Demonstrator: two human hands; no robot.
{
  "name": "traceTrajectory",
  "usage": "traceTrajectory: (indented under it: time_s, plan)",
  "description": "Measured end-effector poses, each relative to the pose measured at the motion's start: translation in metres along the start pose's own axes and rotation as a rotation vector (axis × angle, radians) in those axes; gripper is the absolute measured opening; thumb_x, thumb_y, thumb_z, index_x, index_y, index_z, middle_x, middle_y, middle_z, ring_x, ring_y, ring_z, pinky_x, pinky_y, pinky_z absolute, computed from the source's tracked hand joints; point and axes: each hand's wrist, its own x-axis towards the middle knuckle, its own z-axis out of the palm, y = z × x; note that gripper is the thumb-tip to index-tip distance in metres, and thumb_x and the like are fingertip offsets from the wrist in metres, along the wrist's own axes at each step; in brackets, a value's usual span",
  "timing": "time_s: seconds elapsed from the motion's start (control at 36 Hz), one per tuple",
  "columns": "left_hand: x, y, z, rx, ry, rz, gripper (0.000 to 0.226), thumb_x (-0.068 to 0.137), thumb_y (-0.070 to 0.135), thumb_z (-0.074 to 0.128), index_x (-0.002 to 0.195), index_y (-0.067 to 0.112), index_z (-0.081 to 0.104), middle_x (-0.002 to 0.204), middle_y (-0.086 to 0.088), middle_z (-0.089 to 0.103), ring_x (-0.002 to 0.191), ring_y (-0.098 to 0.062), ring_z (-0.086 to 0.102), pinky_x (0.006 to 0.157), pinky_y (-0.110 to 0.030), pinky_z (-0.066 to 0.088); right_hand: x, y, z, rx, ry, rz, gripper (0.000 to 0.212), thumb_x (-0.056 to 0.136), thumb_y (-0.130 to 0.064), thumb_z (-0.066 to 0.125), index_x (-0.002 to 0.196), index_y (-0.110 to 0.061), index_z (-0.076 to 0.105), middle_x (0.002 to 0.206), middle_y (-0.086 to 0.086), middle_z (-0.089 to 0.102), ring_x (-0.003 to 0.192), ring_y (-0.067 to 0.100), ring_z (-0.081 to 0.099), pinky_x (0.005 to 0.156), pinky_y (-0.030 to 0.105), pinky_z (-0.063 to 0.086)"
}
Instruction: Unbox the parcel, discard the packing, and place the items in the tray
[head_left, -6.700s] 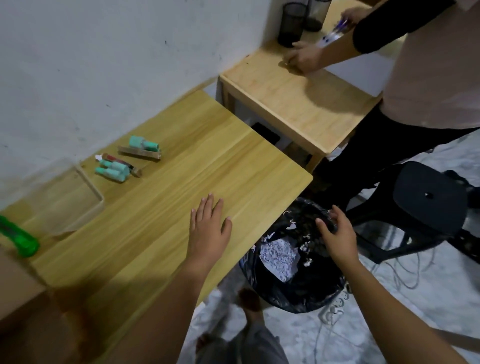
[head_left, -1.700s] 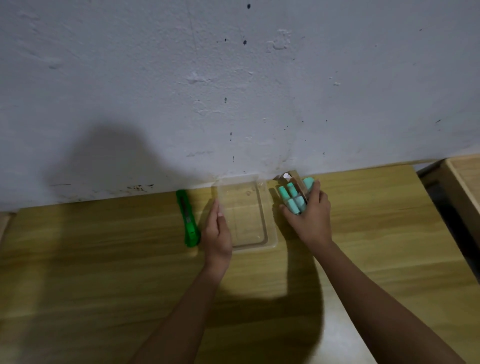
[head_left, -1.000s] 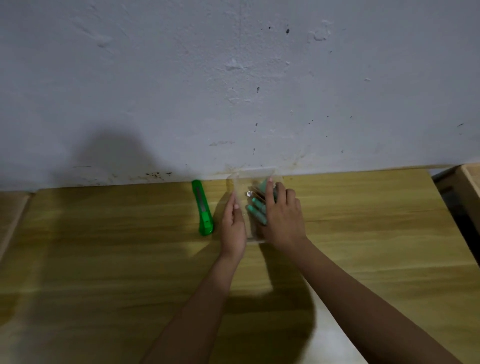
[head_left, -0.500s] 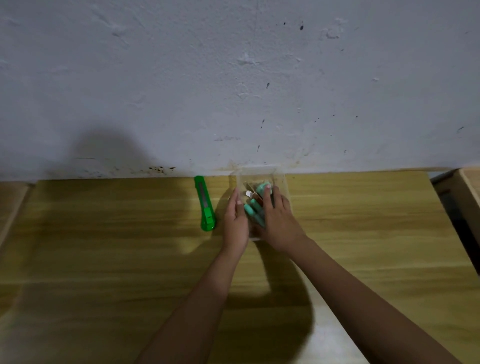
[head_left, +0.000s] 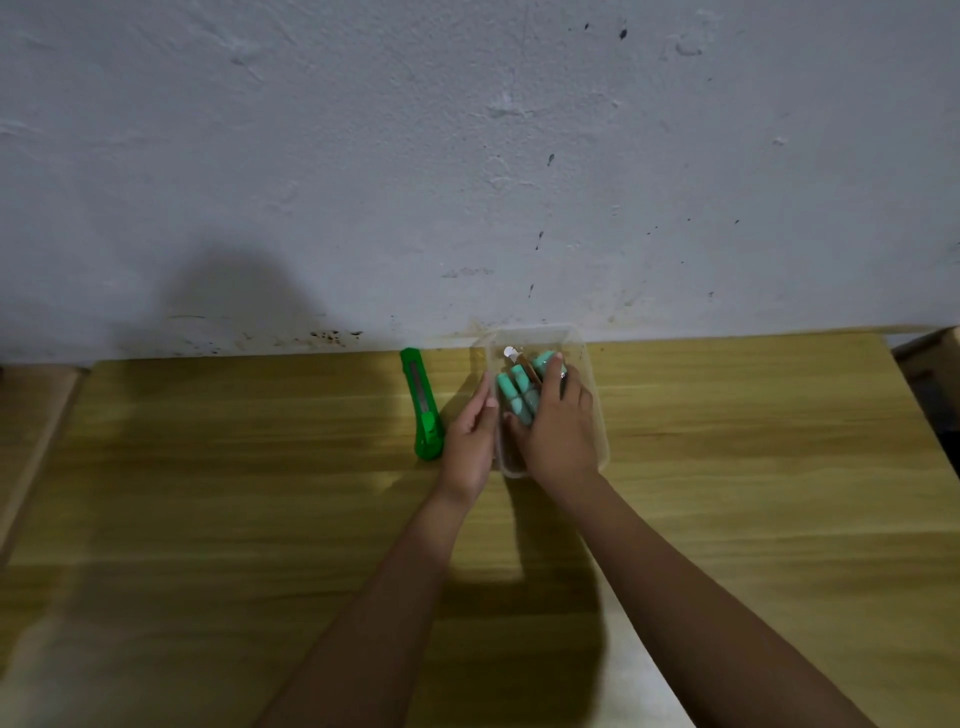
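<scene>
A clear plastic tray (head_left: 592, 384) stands on the wooden table (head_left: 753, 467) against the wall. Inside it lie several small teal tubes (head_left: 514, 392) with a thin brown stick (head_left: 511, 354) that has a white tip. My right hand (head_left: 558, 421) reaches into the tray and its fingers curl around the bundle of teal tubes. My left hand (head_left: 470, 434) rests flat against the tray's left wall, fingers straight. The near part of the tray is hidden under my right hand.
A green utility knife (head_left: 423, 405) lies on the table just left of my left hand, pointing toward the wall. The white wall (head_left: 467, 182) rises right behind the tray. A second table's corner (head_left: 930, 358) shows at the right edge.
My right hand carried the teal tubes from beside the tray into it and now holds them down inside. My left hand stayed on the tray's left side.
</scene>
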Motion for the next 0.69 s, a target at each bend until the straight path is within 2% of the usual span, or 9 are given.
traceTrajectory:
  time_s: [0.06, 0.22, 0.31, 0.39, 0.44, 0.53, 0.58, 0.64, 0.69]
  plan:
    - [0.001, 0.000, -0.002, 0.025, 0.012, -0.009, 0.045, 0.099, 0.006, 0.036, 0.143, 0.007, 0.029, 0.148, -0.005, 0.035, 0.126, -0.007, 0.036, 0.087, -0.004, 0.043, 0.000, -0.001, 0.000, 0.014, 0.003, 0.006, 0.086, 0.087, -0.036, 0.056, 0.146, -0.008, -0.001, 0.153, 0.019, 0.015, 0.140, 0.033, 0.016, 0.117, 0.039, 0.018]
    - [-0.003, 0.007, 0.000, 0.171, 0.062, -0.018, 0.044, 0.098, 0.013, 0.041, 0.142, 0.012, 0.033, 0.149, -0.004, 0.035, 0.135, -0.012, 0.035, 0.107, -0.023, 0.034, 0.000, 0.000, -0.006, 0.009, -0.048, 0.009, 0.091, 0.085, -0.037, 0.059, 0.146, -0.009, -0.001, 0.154, 0.017, 0.014, 0.141, 0.032, 0.015, 0.116, 0.039, 0.019]
    - [-0.002, 0.012, 0.000, 0.272, 0.079, 0.000, 0.044, 0.098, 0.012, 0.041, 0.141, 0.010, 0.035, 0.148, -0.005, 0.036, 0.129, -0.007, 0.036, 0.098, -0.010, 0.035, 0.000, -0.002, -0.011, -0.004, -0.091, 0.002, 0.093, 0.084, -0.038, 0.061, 0.146, -0.008, -0.002, 0.154, 0.017, 0.009, 0.142, 0.032, 0.015, 0.115, 0.039, 0.020]
    - [0.001, 0.018, 0.000, 0.402, 0.091, 0.013, 0.043, 0.098, 0.009, 0.042, 0.140, 0.008, 0.036, 0.143, -0.007, 0.043, 0.108, 0.000, 0.043, 0.068, 0.007, 0.037, 0.000, -0.005, -0.015, -0.013, -0.111, -0.001, 0.092, 0.085, -0.037, 0.059, 0.146, -0.005, -0.001, 0.154, 0.017, 0.009, 0.140, 0.032, 0.019, 0.114, 0.037, 0.024]
    - [0.004, 0.024, 0.001, 0.485, 0.099, 0.023, 0.042, 0.097, 0.008, 0.043, 0.139, 0.007, 0.038, 0.137, -0.011, 0.050, 0.090, 0.004, 0.047, 0.061, 0.005, 0.038, 0.000, -0.008, -0.017, -0.024, -0.109, -0.001, 0.089, 0.086, -0.037, 0.057, 0.145, -0.002, 0.000, 0.152, 0.019, 0.013, 0.138, 0.032, 0.023, 0.113, 0.037, 0.025]
    - [0.007, 0.032, 0.000, 0.599, 0.093, 0.018, 0.040, 0.097, 0.008, 0.043, 0.137, 0.006, 0.042, 0.132, -0.015, 0.055, 0.083, 0.002, 0.051, 0.071, -0.009, 0.041, 0.001, -0.010, -0.019, -0.033, -0.110, 0.005, 0.086, 0.088, -0.036, 0.055, 0.145, -0.001, 0.001, 0.151, 0.019, 0.015, 0.137, 0.032, 0.024, 0.113, 0.037, 0.026]
    - [0.004, 0.037, 0.000, 0.678, 0.054, 0.028, 0.039, 0.097, 0.009, 0.043, 0.136, 0.005, 0.043, 0.132, -0.016, 0.055, 0.097, -0.011, 0.058, 0.076, -0.014, 0.040, 0.001, -0.010, -0.020, -0.038, -0.127, 0.009, 0.086, 0.088, -0.035, 0.056, 0.145, 0.000, 0.001, 0.151, 0.019, 0.015, 0.138, 0.032, 0.022, 0.113, 0.037, 0.024]
    - [0.003, 0.042, -0.003, 0.757, 0.016, 0.032, 0.041, 0.098, 0.012, 0.042, 0.138, 0.007, 0.040, 0.135, -0.014, 0.052, 0.110, -0.017, 0.054, 0.081, -0.017, 0.041, -0.002, -0.010, -0.022, -0.042, -0.137, 0.006, 0.086, 0.088, -0.035, 0.056, 0.144, 0.001, 0.002, 0.152, 0.019, 0.014, 0.139, 0.032, 0.020, 0.115, 0.037, 0.022]
    - [0.000, 0.045, -0.007, 0.813, -0.017, 0.044, 0.045, 0.098, 0.017, 0.043, 0.141, 0.008, 0.036, 0.142, -0.013, 0.045, 0.124, -0.021, 0.048, 0.096, -0.024, 0.040, -0.003, -0.009, -0.024, -0.038, -0.124, -0.007, 0.082, 0.088, -0.034, 0.055, 0.143, 0.004, 0.008, 0.151, 0.021, 0.016, 0.140, 0.033, 0.019, 0.116, 0.037, 0.021]
